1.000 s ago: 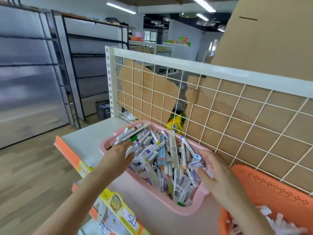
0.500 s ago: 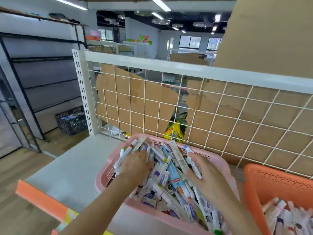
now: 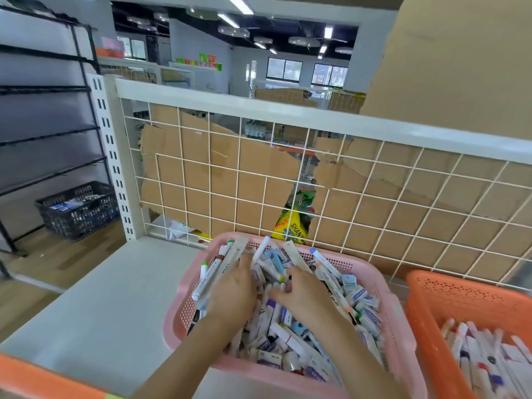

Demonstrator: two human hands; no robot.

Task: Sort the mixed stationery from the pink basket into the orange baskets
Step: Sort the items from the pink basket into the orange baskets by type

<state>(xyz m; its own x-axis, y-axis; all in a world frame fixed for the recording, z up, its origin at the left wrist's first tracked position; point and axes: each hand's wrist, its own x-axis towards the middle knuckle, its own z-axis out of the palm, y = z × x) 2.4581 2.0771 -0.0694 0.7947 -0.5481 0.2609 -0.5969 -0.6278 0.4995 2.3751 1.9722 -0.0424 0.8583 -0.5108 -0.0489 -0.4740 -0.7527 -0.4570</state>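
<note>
**Inspector:** Location of the pink basket (image 3: 184,312)?

**Operator:** On the white shelf (image 3: 109,306), with its far side against the wire grid panel (image 3: 374,214). It is filled with mixed stationery (image 3: 288,341): markers, pens and small boxed items lying in all directions.

**Inspector:** Location of the orange basket (image 3: 460,295)?

**Operator:** Just beside the pink basket, on its right. White markers (image 3: 483,358) lie inside it, roughly parallel.

**Inspector:** State of the left grip (image 3: 230,292)?

**Operator:** Inside the pink basket, palm down on the pile, on the left half. Several long white markers (image 3: 214,272) fan out from under its left edge and lean on the basket wall. The fingertips are buried in the pile. I cannot tell whether it is grasping or only pressing.

**Inspector:** State of the right grip (image 3: 305,295)?

**Operator:** Also inside the pink basket, near the left grip, palm down. The thumb points toward the left grip. The fingers bend into the pile and their tips are hidden. I cannot tell whether anything is grasped.

**Inspector:** Surroundings?

**Operator:** Torn cardboard (image 3: 253,174) and a yellow packet (image 3: 290,228) sit behind the grid. A black crate (image 3: 77,208) stands on the floor to the left.
</note>
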